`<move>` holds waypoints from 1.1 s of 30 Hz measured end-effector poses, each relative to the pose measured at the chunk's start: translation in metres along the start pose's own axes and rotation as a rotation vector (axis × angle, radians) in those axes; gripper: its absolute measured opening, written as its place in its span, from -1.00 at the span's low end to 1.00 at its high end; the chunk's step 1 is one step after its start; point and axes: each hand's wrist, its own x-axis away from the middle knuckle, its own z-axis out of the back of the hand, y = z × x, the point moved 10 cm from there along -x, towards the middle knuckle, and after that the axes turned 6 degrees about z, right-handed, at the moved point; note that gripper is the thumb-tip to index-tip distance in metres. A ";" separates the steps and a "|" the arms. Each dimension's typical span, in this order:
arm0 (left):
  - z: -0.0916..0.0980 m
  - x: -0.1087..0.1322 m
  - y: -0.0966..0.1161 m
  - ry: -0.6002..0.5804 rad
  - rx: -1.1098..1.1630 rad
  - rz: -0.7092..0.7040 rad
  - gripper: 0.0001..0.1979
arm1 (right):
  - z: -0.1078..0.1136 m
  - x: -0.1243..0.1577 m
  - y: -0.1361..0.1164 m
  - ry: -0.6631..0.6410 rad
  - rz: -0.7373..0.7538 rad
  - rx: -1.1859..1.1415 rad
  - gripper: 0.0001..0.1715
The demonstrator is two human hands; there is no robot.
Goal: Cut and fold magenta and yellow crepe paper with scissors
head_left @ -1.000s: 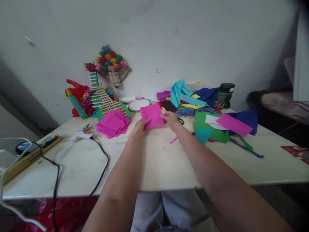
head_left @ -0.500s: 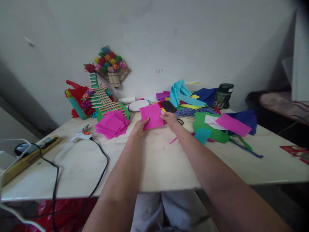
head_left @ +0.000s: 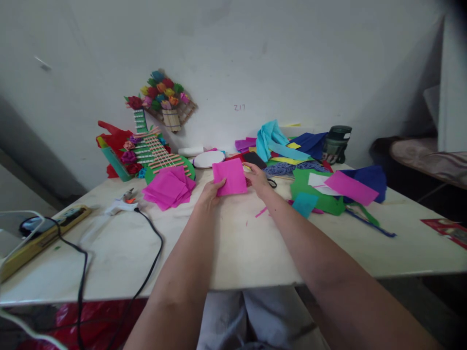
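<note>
Both my hands hold a square pink paper sheet [head_left: 229,176] just above the far middle of the white table [head_left: 233,248]. My left hand [head_left: 209,193] pinches its lower left edge, thumb on top. My right hand [head_left: 257,178] grips its right edge. Left of the sheet lies a fanned pile of pink paper squares [head_left: 168,187].
A glue gun [head_left: 120,206] with a black cord [head_left: 146,272] lies at the left, beside a power strip [head_left: 44,231]. Paper flower crafts [head_left: 153,146] lean on the wall. Coloured paper scraps [head_left: 328,187], scissors [head_left: 272,183] and a dark jar [head_left: 337,143] crowd the right.
The pink sheet and both hands have stayed nearly still; my view has shifted very slightly.
</note>
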 end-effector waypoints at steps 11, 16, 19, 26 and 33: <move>0.001 0.000 -0.002 0.007 -0.008 0.011 -0.75 | -0.001 0.001 -0.007 0.010 0.034 -0.005 -0.52; 0.001 -0.001 -0.003 -0.001 -0.015 0.010 -0.72 | 0.002 -0.002 0.001 0.040 0.012 -0.029 -0.63; 0.000 0.000 -0.003 -0.001 -0.010 0.013 -0.72 | 0.005 -0.003 0.003 0.064 0.009 -0.026 -0.67; 0.000 0.000 -0.003 -0.002 -0.016 0.006 -0.73 | 0.008 -0.004 0.006 0.082 0.014 0.026 -0.78; 0.000 0.000 -0.003 0.014 -0.008 0.005 -0.74 | 0.011 -0.009 0.012 0.066 0.053 0.197 -0.78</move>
